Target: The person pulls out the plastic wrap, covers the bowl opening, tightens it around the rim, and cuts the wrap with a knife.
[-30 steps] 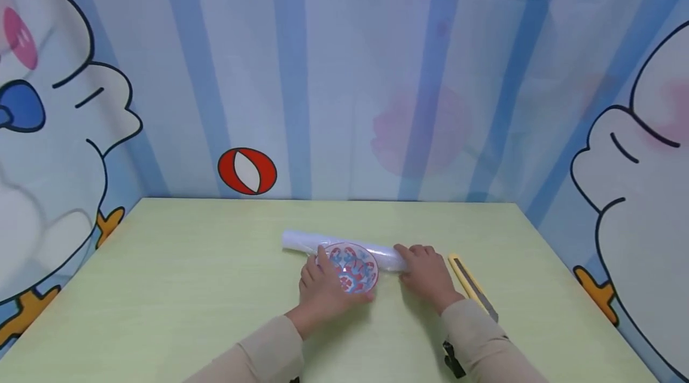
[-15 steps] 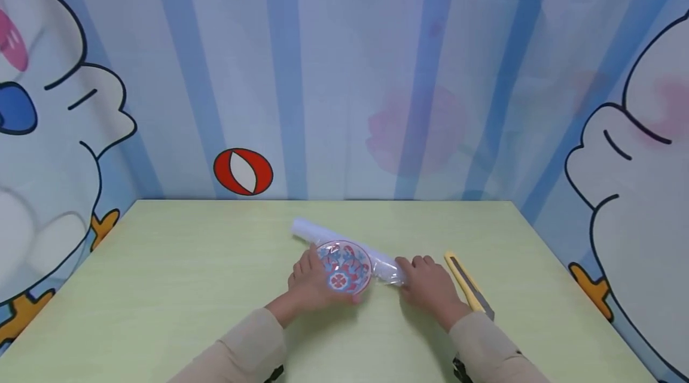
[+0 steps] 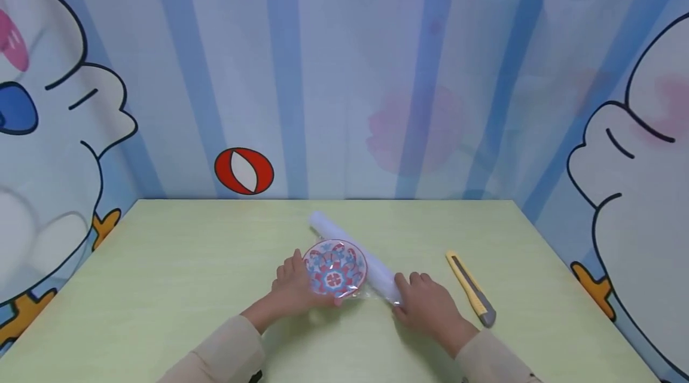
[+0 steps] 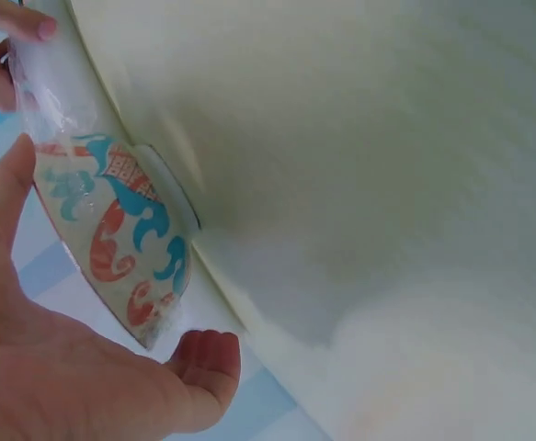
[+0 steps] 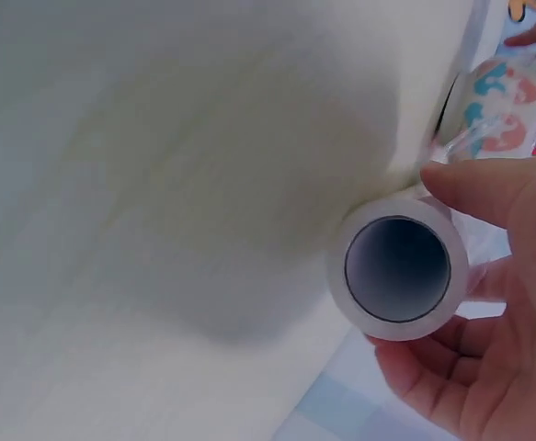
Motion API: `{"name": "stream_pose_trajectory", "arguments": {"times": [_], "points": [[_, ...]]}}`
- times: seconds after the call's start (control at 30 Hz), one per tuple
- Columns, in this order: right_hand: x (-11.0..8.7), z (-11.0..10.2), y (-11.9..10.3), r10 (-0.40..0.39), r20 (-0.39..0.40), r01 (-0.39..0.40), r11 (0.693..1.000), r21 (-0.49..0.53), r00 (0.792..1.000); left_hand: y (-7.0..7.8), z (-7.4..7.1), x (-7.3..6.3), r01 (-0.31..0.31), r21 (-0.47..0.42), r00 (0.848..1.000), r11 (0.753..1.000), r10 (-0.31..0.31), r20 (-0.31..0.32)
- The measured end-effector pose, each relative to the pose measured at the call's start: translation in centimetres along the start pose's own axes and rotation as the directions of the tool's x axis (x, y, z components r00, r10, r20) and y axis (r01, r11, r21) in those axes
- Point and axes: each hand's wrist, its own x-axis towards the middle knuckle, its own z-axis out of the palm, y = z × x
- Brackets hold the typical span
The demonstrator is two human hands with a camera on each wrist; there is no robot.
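Note:
A bowl (image 3: 335,269) with a red and blue pattern stands near the middle of the table, clear plastic film stretched over it. My left hand (image 3: 293,287) holds its left side, thumb and fingers spread around the rim. Film also shows over the bowl's patterned outer wall (image 4: 111,220) in the left wrist view. Just right of the bowl, a white roll of cling film (image 3: 352,248) lies slanted, far end leaning left. My right hand (image 3: 430,311) grips its near end. The roll's hollow core (image 5: 398,269) faces the right wrist camera, with thumb above and fingers curled below.
A yellow and grey utility knife (image 3: 470,288) lies on the pale green table (image 3: 204,263), right of my right hand. Behind the table hangs a blue striped backdrop (image 3: 344,72) with cartoon ducks at both sides.
The roll has swung from nearly crosswise to a steeper slant, its far end moving right and away. Bowl and left hand have shifted left; the right hand has come slightly nearer, uncovering the whole utility knife.

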Motion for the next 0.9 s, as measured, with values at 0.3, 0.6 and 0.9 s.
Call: {"name": "stream_pose_trajectory", "arguments": {"times": [0.3,0.6,0.9], "points": [[-1.1,-0.7,-2.0,-0.045,0.078,0.040,0.997,0.068,0.996,-1.8,-1.2,0.5,-0.062,-0.027,0.997,0.998,0.063,0.044],[-2.2,-1.1,-2.9,-0.100,0.079,0.094,0.993,0.078,0.992,-2.6,-1.4,0.9,-0.168,-0.034,0.985,0.985,0.170,0.039],[-3.7,-1.5,-4.9,-0.133,0.093,0.133,0.991,0.014,0.987,-3.2,-2.0,1.5,-0.159,-0.075,0.972,0.984,0.170,0.160]]}}
